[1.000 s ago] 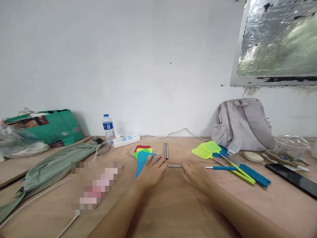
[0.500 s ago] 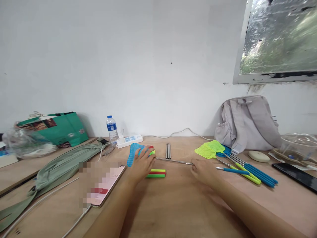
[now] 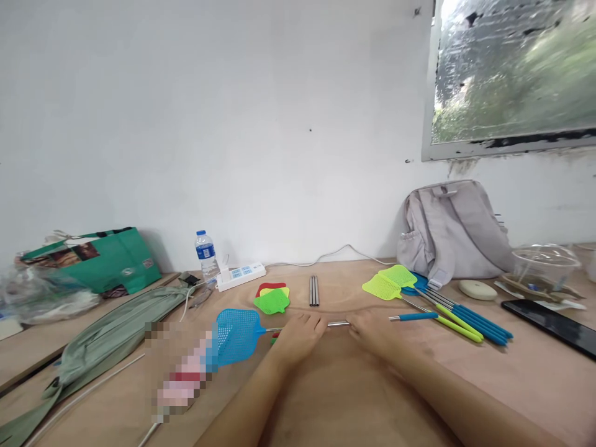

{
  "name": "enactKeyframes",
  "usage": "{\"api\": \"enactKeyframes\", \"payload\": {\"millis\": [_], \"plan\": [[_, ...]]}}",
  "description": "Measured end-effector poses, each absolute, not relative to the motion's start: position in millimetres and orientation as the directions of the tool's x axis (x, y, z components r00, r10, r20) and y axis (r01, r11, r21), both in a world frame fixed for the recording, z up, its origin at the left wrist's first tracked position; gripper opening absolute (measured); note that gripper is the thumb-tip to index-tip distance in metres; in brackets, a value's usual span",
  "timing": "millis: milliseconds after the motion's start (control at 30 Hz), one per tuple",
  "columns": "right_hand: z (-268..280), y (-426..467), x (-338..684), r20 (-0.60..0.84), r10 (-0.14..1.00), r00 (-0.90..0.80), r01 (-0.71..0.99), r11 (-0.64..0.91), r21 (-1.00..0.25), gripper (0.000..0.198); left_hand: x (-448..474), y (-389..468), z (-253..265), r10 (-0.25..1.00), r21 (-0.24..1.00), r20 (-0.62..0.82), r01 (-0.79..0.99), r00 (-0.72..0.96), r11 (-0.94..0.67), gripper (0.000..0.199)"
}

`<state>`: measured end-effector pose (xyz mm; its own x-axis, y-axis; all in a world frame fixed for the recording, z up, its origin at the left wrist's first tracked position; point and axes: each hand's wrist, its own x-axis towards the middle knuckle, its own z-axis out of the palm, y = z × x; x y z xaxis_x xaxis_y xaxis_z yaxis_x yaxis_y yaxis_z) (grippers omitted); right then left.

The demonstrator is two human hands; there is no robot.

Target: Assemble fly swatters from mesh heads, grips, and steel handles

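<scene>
My left hand (image 3: 302, 338) and my right hand (image 3: 373, 335) are both closed around the metal rod of a fly swatter (image 3: 238, 336), with a short stretch of rod bare between them. Its blue mesh head sticks out left of my left hand, and its blue handle shows beyond my right. Behind my left hand lie loose red, yellow and green swatter heads (image 3: 271, 303), overlapping. Several bare metal rods (image 3: 314, 292) lie side by side farther back. The coloured handles (image 3: 275, 336) are mostly hidden by my left hand.
Several swatters with yellow-green (image 3: 382, 287) and blue handles (image 3: 484, 323) lie at right, before a grey backpack (image 3: 459, 236). A black phone (image 3: 549, 329) rests farther right. At left are a power strip (image 3: 242, 275), a water bottle (image 3: 205, 251), a green bag (image 3: 107, 264) and a strap bag (image 3: 125, 329).
My left hand has slid right and nearer, away from the blue head and close to my right hand. The blue head now shows whole, and the loose heads are uncovered.
</scene>
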<state>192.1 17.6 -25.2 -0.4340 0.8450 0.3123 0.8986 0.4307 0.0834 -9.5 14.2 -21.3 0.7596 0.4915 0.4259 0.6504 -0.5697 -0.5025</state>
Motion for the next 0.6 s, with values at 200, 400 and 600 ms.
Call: {"api": "enactKeyframes", "payload": {"millis": [200,400,600], "plan": [[-29,19,187,0.395,0.785,-0.477,0.879,0.439,0.187,0.018,-22,15,-8,0.449,-0.502,0.398,0.599,0.800,-0.624,0.018],[-29,21,193,0.395,0.779,-0.487,0.873,0.442,0.205,0.018,-36,15,-1,0.480,-0.479,0.333,0.584,0.812,-0.655,0.009],[-25,37,236,0.466,0.766,-0.443,0.896,0.365,0.252,0.019,-75,23,3,0.570,-0.453,0.367,0.677,0.735,-0.580,0.009]]}}
